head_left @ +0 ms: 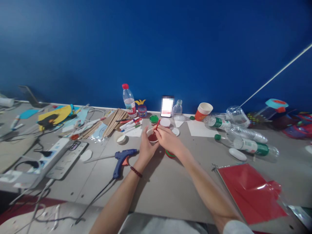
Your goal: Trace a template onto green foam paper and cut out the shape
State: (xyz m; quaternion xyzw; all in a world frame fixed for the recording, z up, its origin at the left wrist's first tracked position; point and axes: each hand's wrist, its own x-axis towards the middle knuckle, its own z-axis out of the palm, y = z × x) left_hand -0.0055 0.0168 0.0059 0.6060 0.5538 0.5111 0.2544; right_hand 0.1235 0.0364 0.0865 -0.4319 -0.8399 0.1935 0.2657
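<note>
My left hand (pixel 145 148) is wrapped round the side of a small white-rimmed cup (pixel 153 137) that looks red inside. My right hand (pixel 168 139) is closed on a thin red stick (pixel 158 124), held over the cup's rim; whether it is a pen or a brush handle I cannot tell. Just behind the cup stands a green-lidded jar (pixel 153 119), with a pale round lid (pixel 165 122) beside it. A red and green round thing (pixel 170 154) is partly hidden under my right wrist.
A blue glue gun (pixel 120 161) with its cord lies left of my hands. Markers (pixel 131 124), wooden sticks (pixel 114 122) and a red-capped bottle (pixel 129 101) are behind it. Rightward are plastic bottles (pixel 253 146), paper cups (pixel 203 111) and red sheets (pixel 248 191). A phone (pixel 167 106) stands by the wall.
</note>
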